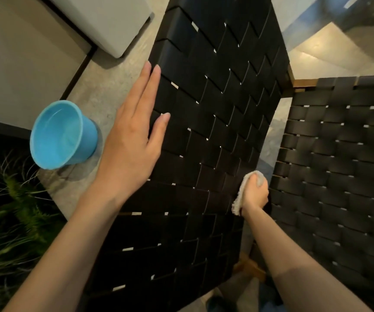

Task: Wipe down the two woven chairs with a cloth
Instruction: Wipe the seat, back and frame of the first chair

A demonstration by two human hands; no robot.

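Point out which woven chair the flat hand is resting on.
The darker woven chair in the middle, beside the blue bucket: the left hand lies flat on its left edge. The greyer chair on the right is clear of that hand.

A black woven-strap chair [215, 109] stands just beside a second dark woven chair [339, 165]; a bunched white fluffy cloth [241, 192] touches the first's right edge.

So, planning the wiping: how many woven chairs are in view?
2. The first chair fills the middle, under the left hand, the right hand gripping the cloth at its edge. The second chair stands at the right, partly cut off. Others may lie outside the frame.
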